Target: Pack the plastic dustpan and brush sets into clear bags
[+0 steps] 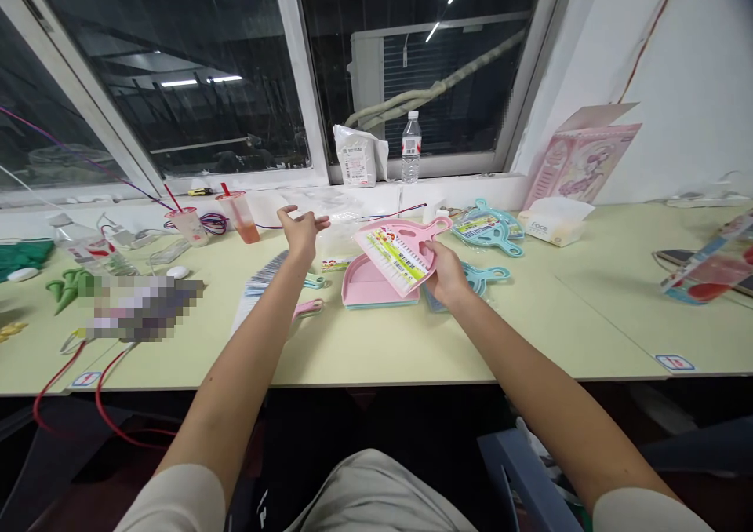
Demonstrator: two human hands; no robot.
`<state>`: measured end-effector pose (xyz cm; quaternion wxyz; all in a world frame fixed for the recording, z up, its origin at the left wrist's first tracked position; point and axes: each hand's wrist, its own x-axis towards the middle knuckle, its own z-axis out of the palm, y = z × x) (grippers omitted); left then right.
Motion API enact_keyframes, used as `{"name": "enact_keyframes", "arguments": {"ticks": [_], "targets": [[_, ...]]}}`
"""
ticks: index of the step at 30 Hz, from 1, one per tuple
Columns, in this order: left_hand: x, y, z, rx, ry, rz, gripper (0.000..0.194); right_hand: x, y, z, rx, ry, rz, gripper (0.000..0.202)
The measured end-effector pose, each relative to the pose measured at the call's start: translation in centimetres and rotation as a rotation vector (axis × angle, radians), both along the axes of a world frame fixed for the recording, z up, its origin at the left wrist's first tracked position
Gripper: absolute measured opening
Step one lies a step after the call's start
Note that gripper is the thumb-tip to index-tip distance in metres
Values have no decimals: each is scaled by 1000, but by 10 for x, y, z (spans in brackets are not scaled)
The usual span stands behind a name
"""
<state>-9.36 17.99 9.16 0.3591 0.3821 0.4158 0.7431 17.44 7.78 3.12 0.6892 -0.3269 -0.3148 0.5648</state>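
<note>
My right hand (447, 277) grips a small pink dustpan (428, 238) by its handle side, with a printed label card (395, 257) over its pan. Below it, another pink dustpan (368, 281) lies on the table, with a light-blue edge showing underneath. My left hand (301, 232) is raised to the left, fingers apart and nothing visible in them. Under my left forearm lie small brushes with grey bristles (266, 275), a blue handle (314, 281) and a pink handle (309, 307). Beside my right hand are blue dustpans (485, 227), some with label cards.
Clear plastic wrapping (329, 202) lies by the sill, below a white packet (356, 155) and a water bottle (411, 149). Drink cups (240, 218) stand back left. A tissue pack (554, 222) and a pink box (582, 155) stand back right.
</note>
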Motion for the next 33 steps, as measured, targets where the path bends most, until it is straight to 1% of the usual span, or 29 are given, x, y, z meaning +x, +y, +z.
{"name": "enact_keyframes", "arguments": {"ticks": [2, 3, 5, 7, 8, 9, 11, 14, 16, 18, 20, 21, 22, 23, 24, 25, 28, 29, 30, 31, 33], "targets": [[14, -43, -9, 9, 1, -103, 57, 2, -1, 6, -21, 96, 6, 6], [20, -66, -15, -5, 20, -160, 56, 4, -3, 9, -35, 139, 4, 4], [29, -106, -28, -49, 103, -261, 43, 7, -6, 17, -41, 180, -5, 3], [35, -136, -37, -122, 198, -306, 36, 13, -8, 22, -29, 210, -47, 2], [36, -145, -40, -150, 238, -348, 36, 16, -8, 24, -19, 225, -83, 3], [36, -151, -42, -179, 277, -374, 35, 20, -7, 25, -4, 237, -121, 3], [34, -153, -42, -234, 370, -405, 35, 28, -4, 25, 23, 249, -188, 5], [27, -144, -38, -303, 575, -354, 36, 33, 0, 23, 23, 236, -227, 6], [19, -138, -34, -330, 771, -253, 36, 31, 1, 21, 4, 226, -209, 6], [10, -135, -30, -313, 960, -105, 32, 26, 0, 19, -20, 212, -158, 6], [2, -134, -26, -249, 1058, 68, 25, 17, -3, 18, -40, 190, -92, 6], [-2, -134, -25, -206, 1049, 146, 22, 12, -5, 17, -50, 177, -61, 6], [-4, -135, -23, -165, 1000, 195, 20, 8, -8, 16, -56, 165, -30, 7], [-5, -135, -21, -134, 911, 203, 18, 3, -10, 16, -61, 155, 0, 7], [-4, -136, -20, -118, 789, 155, 17, -2, -13, 15, -65, 147, 32, 7], [-2, -136, -18, -122, 645, 52, 18, -8, -15, 15, -67, 141, 65, 6], [9, -134, -13, -227, 241, -413, 24, -23, -18, 18, -66, 114, 148, 8], [13, -133, -11, -260, 145, -533, 25, -28, -18, 20, -55, 95, 171, 8], [16, -132, -10, -280, 72, -610, 25, -33, -19, 22, -40, 71, 191, 9], [19, -131, -9, -287, 19, -646, 24, -37, -19, 24, -28, 45, 208, 10], [22, -130, -8, -280, -46, -637, 21, -45, -21, 30, -18, 0, 226, 13]]}}
